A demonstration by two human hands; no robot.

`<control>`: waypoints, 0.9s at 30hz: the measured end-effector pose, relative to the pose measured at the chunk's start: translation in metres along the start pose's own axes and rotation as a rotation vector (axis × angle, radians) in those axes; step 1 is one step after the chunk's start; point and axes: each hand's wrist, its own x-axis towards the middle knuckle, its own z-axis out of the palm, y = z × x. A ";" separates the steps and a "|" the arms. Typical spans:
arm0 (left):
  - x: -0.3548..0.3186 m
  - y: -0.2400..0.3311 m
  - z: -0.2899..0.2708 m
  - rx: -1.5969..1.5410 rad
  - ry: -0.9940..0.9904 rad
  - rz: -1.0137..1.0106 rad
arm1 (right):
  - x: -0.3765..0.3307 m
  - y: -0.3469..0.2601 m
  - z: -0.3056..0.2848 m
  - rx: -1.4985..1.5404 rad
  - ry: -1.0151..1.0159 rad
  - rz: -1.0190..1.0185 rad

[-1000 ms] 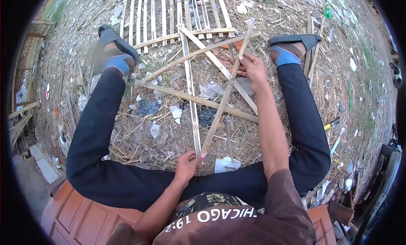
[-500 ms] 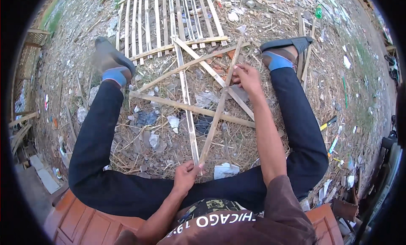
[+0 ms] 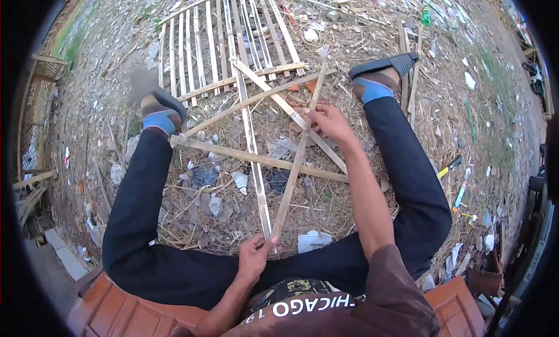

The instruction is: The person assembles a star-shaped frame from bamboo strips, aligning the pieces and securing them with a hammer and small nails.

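Several thin bamboo strips cross one another in a star shape on the ground between my legs. At its near point, my left hand [image 3: 255, 256] pinches the ends of two strips, a pale one [image 3: 253, 158] and a browner one [image 3: 289, 190]. My right hand [image 3: 329, 125] closes on the browner strip higher up, where it crosses a diagonal strip [image 3: 269, 90]; its fingertips are partly hidden. One strip [image 3: 233, 153] lies crosswise under my right forearm's side, and another strip [image 3: 256, 101] slants across farther off.
A slatted bamboo panel [image 3: 201, 52] lies beyond the star. Loose sticks [image 3: 414, 75] lie beside my right foot, and a tool with a yellow-and-black handle [image 3: 450, 166] right of my right leg. A green bottle [image 3: 425, 16] is far off. Litter and dry straw cover the ground.
My right hand has slid down the browner strip to its crossing with the diagonal one. My left hand keeps its pinch at the near point. The view has shifted slightly.
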 end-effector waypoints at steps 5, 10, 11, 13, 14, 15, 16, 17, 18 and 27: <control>0.001 0.001 0.001 0.017 -0.006 0.005 | 0.016 0.014 0.007 0.028 0.119 0.002; 0.002 0.005 0.002 0.050 0.015 -0.043 | 0.026 0.021 0.008 0.229 0.047 -0.026; 0.003 0.004 0.001 0.050 0.012 -0.039 | 0.024 0.017 0.008 0.243 0.032 -0.018; 0.005 0.001 0.001 0.035 0.007 -0.019 | 0.019 0.006 0.006 0.282 0.013 0.004; 0.006 -0.001 0.001 0.020 0.009 -0.004 | 0.016 0.001 0.006 0.302 0.003 0.015; 0.007 0.000 0.002 0.004 0.011 0.010 | 0.013 -0.005 0.006 0.318 0.008 0.043; 0.007 0.001 0.002 -0.003 0.012 0.012 | 0.008 -0.012 0.007 0.335 0.012 0.071; 0.007 0.004 0.004 -0.010 0.013 0.014 | 0.007 -0.016 0.007 0.351 0.016 0.100; 0.007 0.007 0.005 -0.018 0.011 0.020 | 0.007 -0.017 0.005 0.374 -0.003 0.109; 0.034 0.018 0.005 0.002 0.024 0.112 | 0.025 -0.037 -0.009 0.557 -0.075 0.076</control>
